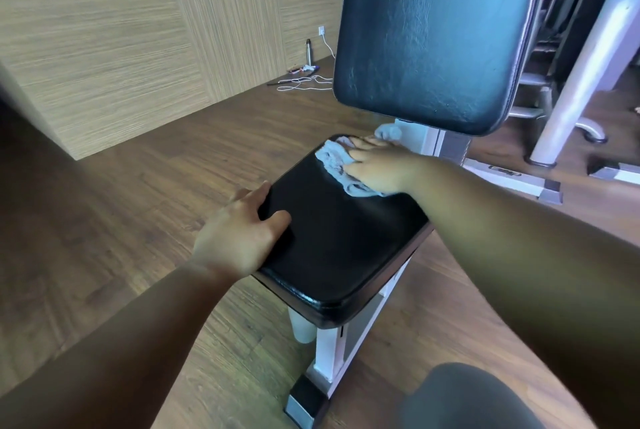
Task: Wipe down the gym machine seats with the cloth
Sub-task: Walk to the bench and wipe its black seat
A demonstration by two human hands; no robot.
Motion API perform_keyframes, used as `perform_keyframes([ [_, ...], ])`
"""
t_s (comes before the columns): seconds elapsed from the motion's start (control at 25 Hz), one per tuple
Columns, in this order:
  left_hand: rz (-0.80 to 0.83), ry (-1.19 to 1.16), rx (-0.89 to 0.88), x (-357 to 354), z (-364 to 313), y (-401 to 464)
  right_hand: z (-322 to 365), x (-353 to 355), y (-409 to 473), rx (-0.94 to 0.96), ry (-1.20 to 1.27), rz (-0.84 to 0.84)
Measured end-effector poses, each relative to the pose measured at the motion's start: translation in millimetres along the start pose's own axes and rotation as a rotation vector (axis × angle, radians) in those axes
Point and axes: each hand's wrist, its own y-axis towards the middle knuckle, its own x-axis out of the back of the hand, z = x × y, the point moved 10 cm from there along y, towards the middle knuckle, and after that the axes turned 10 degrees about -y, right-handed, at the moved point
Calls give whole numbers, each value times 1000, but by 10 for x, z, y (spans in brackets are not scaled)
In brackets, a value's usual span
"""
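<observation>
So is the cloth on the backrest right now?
No, the right hand presses the cloth flat on the far end of the seat, below the backrest.

You've got a glossy black vinyl-looking seat [341,248], smooth w/ sheen; backrest [436,33] same but finely creased. Cloth [332,160] is soft, nubby pale fabric. Frame [327,349] looks painted white metal. Floor [156,186] is matt wood-grain.
</observation>
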Motion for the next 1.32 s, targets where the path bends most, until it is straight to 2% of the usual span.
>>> perform_keyframes([
  [0.08,13,-18,-16,-17,-24,-3,168,-19,-298,71,-37,-43],
  [0.2,-10,-35,-18,-6,-26,-5,28,-154,-765,-41,-71,-59],
  [0.32,-2,-27,-28,-15,-30,13,-106,-18,-332,-99,-141,-70],
  [0.44,-3,-16,-27,-3,-11,36,-109,96,125,-250,-175,34],
  [0.52,-9,-21,-18,10,5,36,199,108,89,-208,-183,17],
  [0.64,-20,-30,-21,8,13,57,829,-10,-646,54,-84,-177],
  [0.72,-14,-19,-17,-16,24,57,727,-1,-1150,109,14,-415],
  [0.8,-17,-18,-16,-17,37,60,147,38,-1148,6,-15,-543],
  [0.84,-17,-20,-18,-16,32,57,-189,47,-1000,-79,22,-542],
  [0.92,-13,-29,-24,-13,12,42,-674,60,-736,-284,304,-534],
  [1.04,-23,-64,-12,1,0,36,-858,-94,-765,-558,717,-733],
  [1.16,-38,-70,-10,7,-16,23,-352,-398,-1107,-718,871,-872],
  [1.24,-42,-76,-13,4,-25,23,285,-437,-1230,-605,893,-830],
  [1.32,-39,-78,-17,6,-20,31,925,-436,-1353,-431,803,-733],
])
